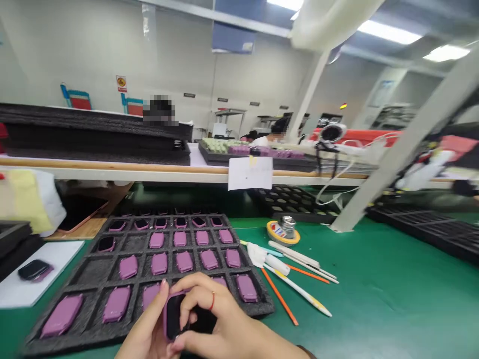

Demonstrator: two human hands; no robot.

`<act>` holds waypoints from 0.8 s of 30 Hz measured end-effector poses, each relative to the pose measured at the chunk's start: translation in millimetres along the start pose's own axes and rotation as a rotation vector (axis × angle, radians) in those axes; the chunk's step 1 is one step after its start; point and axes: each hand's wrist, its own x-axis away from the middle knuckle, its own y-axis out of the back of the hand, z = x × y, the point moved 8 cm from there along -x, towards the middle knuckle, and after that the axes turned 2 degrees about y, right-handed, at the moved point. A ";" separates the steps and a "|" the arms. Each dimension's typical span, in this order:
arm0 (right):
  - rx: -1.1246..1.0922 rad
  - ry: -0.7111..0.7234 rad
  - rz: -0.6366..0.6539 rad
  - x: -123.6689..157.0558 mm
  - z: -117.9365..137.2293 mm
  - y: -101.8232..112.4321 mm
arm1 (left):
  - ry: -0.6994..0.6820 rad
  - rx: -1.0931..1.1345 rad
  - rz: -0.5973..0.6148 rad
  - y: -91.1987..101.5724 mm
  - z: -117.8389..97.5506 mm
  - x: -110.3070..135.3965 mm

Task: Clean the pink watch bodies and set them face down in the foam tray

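Observation:
A purple smartwatch case with a black screen (172, 315) is between my two hands, in front of the tray. My left hand (145, 329) closes round its left side, thumb along the upper edge. My right hand (219, 311) bends over it from the right, fingers and thumb closed at the screen and lower edge; a thin red band circles one finger. Just beyond lies a black foam tray (88, 344) of purple watch cases, such as one at the near left (63, 315). Most of its nearer cases show their purple backs; the far row shows dark screens.
On a white pad (56, 254) at left lies another dark-screened watch (36, 270). Pens and sticks (299, 294) are scattered right of the tray, near a yellow-rimmed dish (275, 232) with a metal-topped jar. A slanted white post (407, 134) rises at right. A shelf (179, 173) crosses behind.

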 end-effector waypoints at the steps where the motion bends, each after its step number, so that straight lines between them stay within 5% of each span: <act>1: 0.032 -0.004 -0.014 0.7 4.4 1.3 | -0.013 0.001 0.031 -4.8 -0.2 -0.3; 5: 0.079 0.020 -0.128 1.5 14.4 16.5 | -0.028 -0.049 0.137 -16.5 -0.5 -0.4; 13: -0.109 -0.135 -0.608 12.9 -10.6 69.7 | -0.012 -0.107 0.232 -23.0 0.0 4.4; 24: 0.057 -0.034 -0.477 13.4 0.9 58.2 | 0.060 -0.121 0.260 -19.7 5.9 2.0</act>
